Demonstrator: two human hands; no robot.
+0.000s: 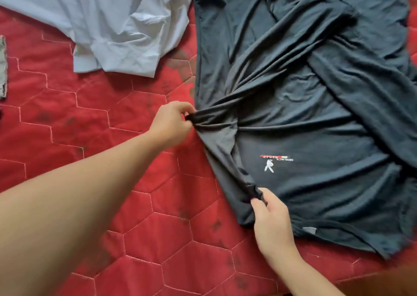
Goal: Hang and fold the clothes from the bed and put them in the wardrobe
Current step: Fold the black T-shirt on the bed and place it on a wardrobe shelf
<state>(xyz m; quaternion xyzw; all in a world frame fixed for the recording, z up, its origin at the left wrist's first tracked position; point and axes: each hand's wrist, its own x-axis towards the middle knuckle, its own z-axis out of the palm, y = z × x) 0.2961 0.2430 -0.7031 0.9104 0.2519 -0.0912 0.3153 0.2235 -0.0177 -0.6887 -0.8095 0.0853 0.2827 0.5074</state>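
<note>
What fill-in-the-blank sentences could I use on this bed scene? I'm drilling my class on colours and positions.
1. Both hands pinch the ____ edge of the dark shirt.
2. The bedcover under the clothes is ____.
3. The pale blue shirt lies to the ____ of the dark shirt.
4. The left hand grips the shirt ____ from the person than the right hand.

Missing words: left; red; left; farther

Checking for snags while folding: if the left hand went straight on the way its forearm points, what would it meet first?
The left hand already pinches the dark shirt; going on, it would likely push into that bunched fabric first.
</note>
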